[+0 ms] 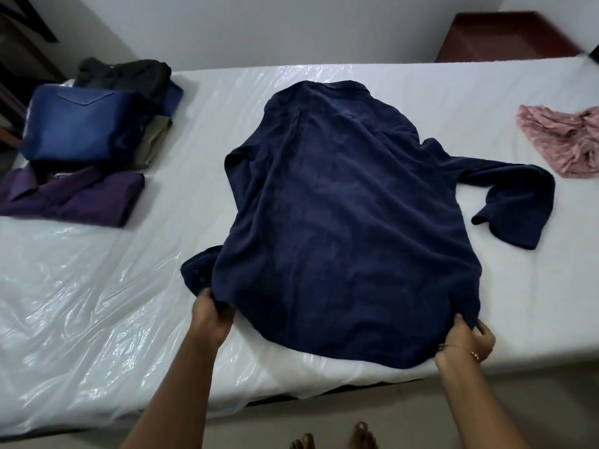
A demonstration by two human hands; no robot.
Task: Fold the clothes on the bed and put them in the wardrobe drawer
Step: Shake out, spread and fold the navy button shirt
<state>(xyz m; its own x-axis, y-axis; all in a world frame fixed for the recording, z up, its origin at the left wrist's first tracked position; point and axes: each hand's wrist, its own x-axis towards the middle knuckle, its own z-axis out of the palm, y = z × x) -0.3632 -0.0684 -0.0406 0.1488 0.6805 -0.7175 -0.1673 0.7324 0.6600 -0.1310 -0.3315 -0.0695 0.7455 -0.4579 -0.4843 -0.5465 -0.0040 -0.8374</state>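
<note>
So, navy shirt (340, 215) lying back-up, mid bed (453, 92), hem at near edge. Looks soft, light, floppy to me, plastic cover underneath probably slick, so I'd grab hem corners or shoulder seams. Left hand (212, 314) pinching near-left hem corner, fingers curled tight. Right hand (466, 338) pinching near-right corner, fingers bent round cloth. Folded stack (84, 131) far left.

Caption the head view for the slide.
Both hands grip the navy shirt's hem, spread back-up on the bed.
</note>
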